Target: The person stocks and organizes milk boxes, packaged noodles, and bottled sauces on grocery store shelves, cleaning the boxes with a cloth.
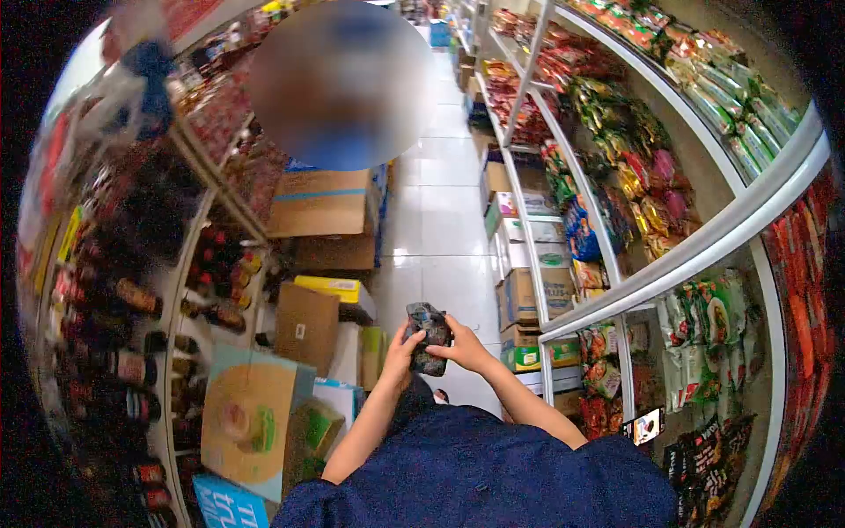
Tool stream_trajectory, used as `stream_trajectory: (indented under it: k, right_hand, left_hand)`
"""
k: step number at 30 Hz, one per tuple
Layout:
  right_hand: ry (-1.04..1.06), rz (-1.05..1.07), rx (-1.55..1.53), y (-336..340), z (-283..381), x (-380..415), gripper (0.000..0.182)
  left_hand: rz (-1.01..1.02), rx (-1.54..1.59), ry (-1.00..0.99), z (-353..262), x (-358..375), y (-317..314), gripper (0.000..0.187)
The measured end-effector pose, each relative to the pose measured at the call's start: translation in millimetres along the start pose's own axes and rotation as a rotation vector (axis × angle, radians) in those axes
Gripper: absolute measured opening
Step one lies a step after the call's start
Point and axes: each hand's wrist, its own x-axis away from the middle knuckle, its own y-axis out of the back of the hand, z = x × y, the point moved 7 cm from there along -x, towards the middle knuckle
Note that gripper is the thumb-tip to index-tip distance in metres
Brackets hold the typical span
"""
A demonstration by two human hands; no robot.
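A small dark packet [428, 327] with a crinkled, shiny surface is held upright in front of my body. My left hand [403, 354] grips its left side, with the thumb lying on the front. From the other side my right hand [459, 347] holds it, thumb pressed across the lower front. The fingers behind the packet are hidden, and its print is too small to read. Below it, part of my dark trousers and the navy shirt [475, 471] show.
Tall shelves of bagged goods [704, 343] with white metal frames line the right. Bottles and jars [136, 370] fill shelves on the left. Cardboard boxes [319, 201] narrow the left side of the tiled aisle [444, 273]; more boxes [537, 295] stand under the right shelves. A blurred oval covers the upper middle.
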Motion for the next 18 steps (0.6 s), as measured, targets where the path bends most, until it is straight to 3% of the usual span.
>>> stream_trajectory:
  k: [1,2,5,7,10,12,13,14,15,16,18]
  right_hand:
    - [-0.028,0.015,0.024,11,-5,-4,0.060]
    - [-0.052,0.020,0.061,23,-9,-7,0.061]
    - [-0.118,-0.057,-0.062,55,-45,-21,0.060]
    - [-0.156,-0.172,-0.066,82,-72,-30,0.059]
    - [-0.225,-0.349,-0.189,131,-106,-39,0.054]
    - [-0.265,-0.487,-0.093,165,-141,-37,0.034]
    - [-0.325,-0.525,-0.052,181,-151,-30,0.027]
    - [-0.377,-0.607,-0.055,198,-142,-19,0.023]
    - [-0.427,-0.688,-0.054,216,-128,-7,0.020]
    - [-0.397,-0.763,-0.099,227,-123,7,0.019]
    - [-0.451,-0.883,-0.071,235,-129,46,0.018]
  left_hand:
    - [0.036,-0.030,0.101,8,-15,-9,0.041]
    - [0.016,-0.052,0.081,10,-29,-18,0.029]
    - [0.137,-0.257,0.124,17,-89,-38,0.026]
    - [0.165,-0.213,0.189,14,-125,-67,0.023]
    - [0.267,-0.501,-0.026,-1,-202,-115,0.021]
    - [0.424,-0.730,-0.296,-19,-248,-161,0.021]
    - [0.459,-0.868,-0.318,-29,-262,-187,0.023]
    - [0.521,-0.796,-0.286,-35,-275,-213,0.026]
    - [0.645,-0.830,-0.596,-38,-298,-239,0.033]
    - [0.664,-0.750,-0.421,-41,-305,-263,0.045]
    - [0.801,-0.697,-0.550,-45,-328,-313,0.056]
